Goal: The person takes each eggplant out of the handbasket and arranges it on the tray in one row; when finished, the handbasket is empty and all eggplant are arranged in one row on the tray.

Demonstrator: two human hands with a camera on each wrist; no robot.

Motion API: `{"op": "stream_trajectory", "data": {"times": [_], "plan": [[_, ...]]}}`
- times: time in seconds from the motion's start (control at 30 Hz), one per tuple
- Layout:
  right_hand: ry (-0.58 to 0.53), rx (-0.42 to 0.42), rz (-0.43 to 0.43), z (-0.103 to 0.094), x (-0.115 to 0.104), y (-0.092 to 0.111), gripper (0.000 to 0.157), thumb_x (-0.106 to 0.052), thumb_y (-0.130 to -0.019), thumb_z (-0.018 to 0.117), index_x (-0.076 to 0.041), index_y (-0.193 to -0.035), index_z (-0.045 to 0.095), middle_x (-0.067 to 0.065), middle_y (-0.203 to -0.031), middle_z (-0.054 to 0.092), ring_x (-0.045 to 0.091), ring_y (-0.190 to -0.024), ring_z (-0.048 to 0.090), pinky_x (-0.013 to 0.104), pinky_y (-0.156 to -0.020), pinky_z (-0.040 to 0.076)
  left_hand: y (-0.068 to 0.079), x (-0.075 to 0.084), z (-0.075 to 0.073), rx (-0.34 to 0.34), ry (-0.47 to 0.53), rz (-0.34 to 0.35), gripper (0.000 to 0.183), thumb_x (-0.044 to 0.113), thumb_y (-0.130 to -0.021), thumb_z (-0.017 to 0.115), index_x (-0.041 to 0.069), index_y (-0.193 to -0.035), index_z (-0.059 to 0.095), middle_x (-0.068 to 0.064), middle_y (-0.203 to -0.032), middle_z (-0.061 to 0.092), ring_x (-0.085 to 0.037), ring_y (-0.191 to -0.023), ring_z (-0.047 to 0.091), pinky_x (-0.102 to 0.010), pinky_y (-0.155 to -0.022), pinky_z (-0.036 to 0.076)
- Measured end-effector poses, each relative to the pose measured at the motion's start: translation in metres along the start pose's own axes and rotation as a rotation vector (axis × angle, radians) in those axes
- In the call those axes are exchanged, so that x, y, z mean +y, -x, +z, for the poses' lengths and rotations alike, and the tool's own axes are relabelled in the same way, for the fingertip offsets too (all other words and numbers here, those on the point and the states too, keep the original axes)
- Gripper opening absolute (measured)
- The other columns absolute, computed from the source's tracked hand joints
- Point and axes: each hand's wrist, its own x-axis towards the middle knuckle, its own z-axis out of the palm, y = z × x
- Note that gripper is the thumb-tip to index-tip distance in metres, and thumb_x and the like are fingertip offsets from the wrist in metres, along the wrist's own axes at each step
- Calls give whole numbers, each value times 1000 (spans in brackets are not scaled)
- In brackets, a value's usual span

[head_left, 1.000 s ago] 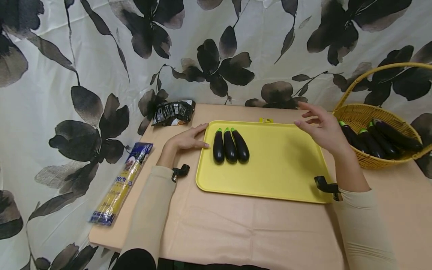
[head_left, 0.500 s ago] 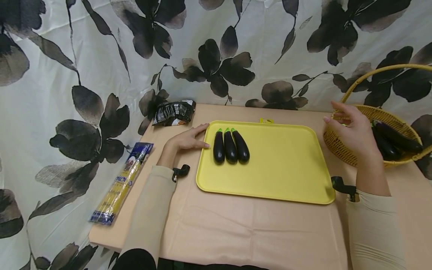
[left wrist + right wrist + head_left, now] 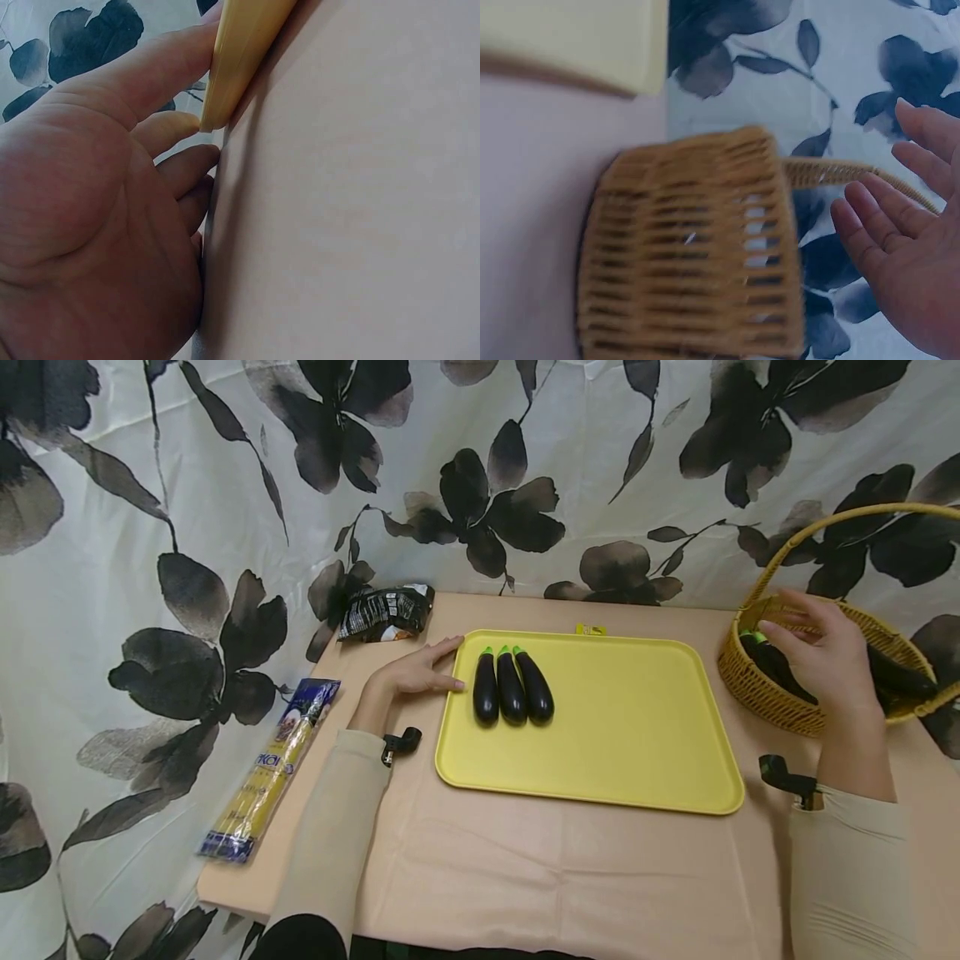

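Observation:
My left hand (image 3: 415, 672) rests at the left edge of the yellow tray (image 3: 630, 727). Its thumb touches the rim (image 3: 247, 52), while the other fingers lie on the table beside it. Three small eggplants (image 3: 513, 689) lie side by side on the tray, green tips toward the back. Above the wicker basket (image 3: 780, 706), my right hand (image 3: 832, 652) hovers with fingers spread and nothing between them. More eggplants (image 3: 776, 664) are inside, partly hidden by the hand. In the right wrist view the basket's woven side (image 3: 690, 255) blocks its contents.
A pasta packet (image 3: 270, 768) lies along the table's left edge. Behind it, a black crinkled bag (image 3: 387, 612) stands at the back left. A small yellow packet (image 3: 591, 629) sits just behind the tray. The basket's tall handle (image 3: 795, 543) arches over its opening.
From over the tray's right side, my right hand has moved right and over the basket. The left hand, the tray and the eggplants on it have stayed in place.

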Motion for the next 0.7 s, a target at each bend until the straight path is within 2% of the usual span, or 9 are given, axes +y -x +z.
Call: {"op": "stream_trajectory", "data": {"times": [0.07,0.13,0.2,0.27,0.37,0.47,0.57,0.7], "plan": [[27,-11,0,-2,7,0,58,-45,-104,58,-41,-160,40,6,-165,39,28,-139,45,31,-118,43,0,-1,0,-1,0,1,107,48,-86,84,27,-169,19,4,-176,15,-21,-163,6,-46,-133,6],[58,-23,-7,-5,15,-1,60,-44,-105,58,-36,-161,40,13,-161,41,31,-130,47,29,-106,49,-1,-1,0,0,-2,1,107,48,-86,84,28,-168,19,4,-176,15,-21,-163,6,-46,-133,7],[94,-29,-6,-6,23,-2,62,-43,-105,58,-32,-162,39,18,-154,44,28,-120,48,23,-90,46,-1,-1,0,1,-6,0,106,48,-86,84,28,-168,19,5,-176,15,-21,-163,6,-46,-133,7],[123,-41,-8,-9,31,-4,63,-42,-105,58,-27,-163,38,22,-148,45,31,-113,47,27,-81,41,-2,-2,1,2,-9,-1,106,49,-86,84,29,-168,20,5,-176,15,-20,-163,6,-46,-133,7],[163,-64,-5,-12,41,-8,64,-40,-106,57,-21,-164,35,27,-148,43,41,-118,45,44,-85,46,-1,-1,1,4,-10,-6,106,50,-86,84,29,-168,20,5,-176,15,-19,-163,6,-45,-133,7],[211,-85,-10,-15,48,-13,63,-35,-108,55,-16,-164,33,34,-150,41,52,-123,42,67,-90,42,-1,-1,1,4,-6,-7,107,50,-85,84,30,-168,20,5,-176,14,-19,-163,5,-45,-133,7],[258,-89,-17,-18,53,-16,62,-31,-110,53,-10,-164,32,37,-145,42,52,-114,42,72,-90,39,-1,-2,0,2,-5,-9,107,51,-85,84,30,-168,20,6,-176,15,-19,-163,4,-46,-133,7],[290,-107,-11,-26,61,-20,61,-27,-110,51,-5,-163,30,39,-138,41,55,-113,40,77,-94,37,-1,-1,0,4,-6,-9,106,50,-86,84,29,-168,20,6,-175,15,-19,-163,5,-46,-133,7]]}}
